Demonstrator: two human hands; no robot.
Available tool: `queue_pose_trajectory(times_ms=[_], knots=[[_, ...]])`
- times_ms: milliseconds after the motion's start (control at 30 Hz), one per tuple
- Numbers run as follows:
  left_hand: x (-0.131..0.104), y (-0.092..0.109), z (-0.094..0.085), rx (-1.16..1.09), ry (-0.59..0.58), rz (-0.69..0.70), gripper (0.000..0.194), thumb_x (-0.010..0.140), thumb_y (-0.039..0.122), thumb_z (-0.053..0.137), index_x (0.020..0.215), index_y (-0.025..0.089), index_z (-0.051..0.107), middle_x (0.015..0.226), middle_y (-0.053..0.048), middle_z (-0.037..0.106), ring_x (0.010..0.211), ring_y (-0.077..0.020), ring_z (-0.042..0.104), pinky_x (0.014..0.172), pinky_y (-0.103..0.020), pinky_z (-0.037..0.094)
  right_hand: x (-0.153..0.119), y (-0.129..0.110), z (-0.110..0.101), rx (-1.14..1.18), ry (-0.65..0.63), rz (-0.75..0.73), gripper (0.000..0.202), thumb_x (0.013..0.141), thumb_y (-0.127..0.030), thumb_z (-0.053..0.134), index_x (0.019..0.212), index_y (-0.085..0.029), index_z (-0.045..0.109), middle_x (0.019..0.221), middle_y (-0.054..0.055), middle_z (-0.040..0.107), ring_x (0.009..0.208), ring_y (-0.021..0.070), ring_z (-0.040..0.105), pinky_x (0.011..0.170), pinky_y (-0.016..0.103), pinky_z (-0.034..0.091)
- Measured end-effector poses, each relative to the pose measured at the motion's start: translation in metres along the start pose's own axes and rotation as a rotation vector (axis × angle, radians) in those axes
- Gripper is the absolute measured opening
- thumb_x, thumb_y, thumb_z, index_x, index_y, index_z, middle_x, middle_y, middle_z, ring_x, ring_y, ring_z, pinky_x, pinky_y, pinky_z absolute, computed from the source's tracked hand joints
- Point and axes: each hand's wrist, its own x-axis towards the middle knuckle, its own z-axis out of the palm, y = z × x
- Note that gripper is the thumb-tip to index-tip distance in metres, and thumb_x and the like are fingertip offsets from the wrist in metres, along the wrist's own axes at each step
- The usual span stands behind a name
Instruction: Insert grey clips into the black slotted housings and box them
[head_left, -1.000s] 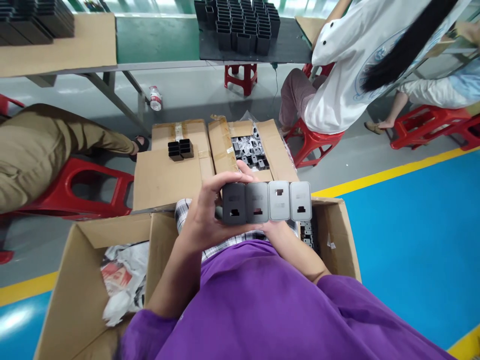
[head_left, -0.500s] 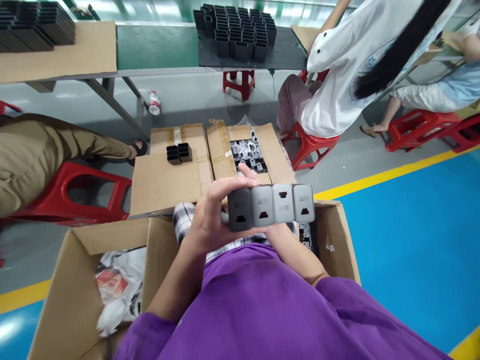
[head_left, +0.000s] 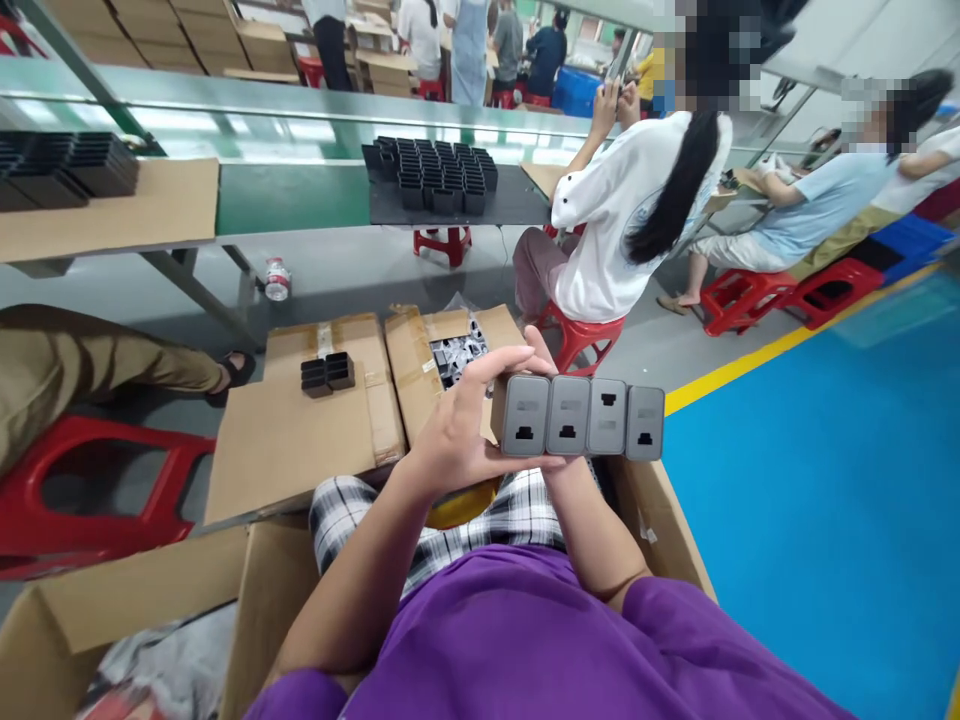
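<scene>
Several dark grey rectangular housings (head_left: 568, 416) are held side by side in a row in front of me, their end faces with small black cut-outs turned toward the camera. My left hand (head_left: 469, 420) wraps round the left end of the row, thumb below and fingers above. My right hand (head_left: 561, 468) is at the row from below and behind; most of its fingers are hidden by the housings. A small group of black housings (head_left: 328, 374) stands on a closed carton (head_left: 292, 440). Beside it, an open carton (head_left: 412, 365) holds small grey parts (head_left: 459, 352).
A workbench (head_left: 292, 200) crosses ahead, with many black housings (head_left: 442, 175) on a dark mat. A person in white (head_left: 622, 220) sits at right. Red stools (head_left: 97, 490) stand nearby; a person's leg (head_left: 112, 350) is at left. Open cartons (head_left: 277, 590) flank my lap.
The camera view has tilted up, showing more of the room. The row of housings has shifted right in view, still in my hands, and its end faces look lighter.
</scene>
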Motion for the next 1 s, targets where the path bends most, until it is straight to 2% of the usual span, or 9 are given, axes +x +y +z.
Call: queue_pose_trajectory(times_ms=[100,167,267,333,433,567,800,1000], knots=[[0.006,0.001,0.001,-0.031,0.008,0.009,0.101,0.061,0.044,0.091,0.144,0.026,0.037,0.123,-0.013,0.066,0.112,-0.0277,0.068,0.098,-0.043,0.055,-0.003,-0.012,0.002,0.309,0.194,-0.003,0.054,0.088,-0.050,0.030,0.130,-0.040,0.062,0.104,-0.006,0.072,0.088,0.0114,0.070,0.082,0.033,0.055],[0.009,0.002,0.001,-0.031,0.015,0.022,0.100,0.061,0.043,0.092,0.143,0.025,0.038,0.123,-0.014,0.067,0.113,-0.0277,0.067,0.099,-0.043,0.054,-0.005,-0.018,0.003,0.362,0.221,0.019,0.051,0.086,-0.050,0.036,0.128,-0.041,0.063,0.101,-0.004,0.071,0.084,0.0132,0.068,0.080,0.036,0.055],[0.015,0.007,-0.001,-0.014,-0.006,0.020,0.094,0.062,0.044,0.090,0.141,0.024,0.042,0.122,-0.014,0.068,0.113,-0.0270,0.067,0.098,-0.042,0.055,-0.007,-0.026,0.006,0.364,0.254,0.050,0.051,0.084,-0.051,0.038,0.128,-0.040,0.063,0.102,-0.002,0.071,0.090,0.0161,0.067,0.081,0.038,0.053],[0.019,0.010,-0.002,-0.004,-0.028,0.021,0.085,0.065,0.043,0.089,0.136,0.023,0.047,0.121,-0.013,0.069,0.112,-0.0259,0.068,0.096,-0.040,0.056,-0.008,-0.031,0.008,0.390,0.247,0.046,0.052,0.081,-0.053,0.042,0.126,-0.039,0.064,0.099,-0.002,0.071,0.087,0.0161,0.067,0.077,0.035,0.053],[0.022,0.013,-0.004,-0.010,-0.031,0.038,0.075,0.067,0.039,0.088,0.130,0.023,0.052,0.120,-0.012,0.069,0.111,-0.0254,0.068,0.094,-0.039,0.056,-0.007,-0.037,0.012,0.465,0.223,0.041,0.052,0.075,-0.053,0.049,0.120,-0.037,0.068,0.084,-0.004,0.069,0.074,0.0141,0.065,0.067,0.030,0.051],[0.022,0.012,-0.005,-0.059,-0.010,0.042,0.076,0.065,0.037,0.089,0.129,0.023,0.052,0.120,-0.012,0.068,0.111,-0.0255,0.067,0.096,-0.039,0.055,-0.005,-0.043,0.016,0.521,0.220,0.050,0.051,0.069,-0.050,0.057,0.115,-0.034,0.070,0.073,-0.005,0.066,0.065,0.0133,0.061,0.063,0.028,0.049],[0.017,0.010,-0.006,-0.125,-0.004,-0.003,0.079,0.063,0.035,0.091,0.131,0.025,0.052,0.122,-0.012,0.067,0.114,-0.0266,0.065,0.099,-0.042,0.053,-0.003,-0.039,0.015,0.407,0.187,0.038,0.069,0.066,-0.061,0.060,0.128,-0.032,0.062,0.088,0.001,0.065,0.080,0.0197,0.062,0.080,0.041,0.053],[0.013,0.006,-0.006,-0.126,0.012,-0.033,0.082,0.061,0.044,0.091,0.131,0.025,0.052,0.121,-0.013,0.068,0.112,-0.0283,0.066,0.097,-0.045,0.054,-0.003,-0.036,0.015,0.411,0.130,0.028,0.079,0.069,-0.065,0.061,0.141,-0.033,0.051,0.092,0.001,0.065,0.079,0.0191,0.062,0.075,0.038,0.054]])
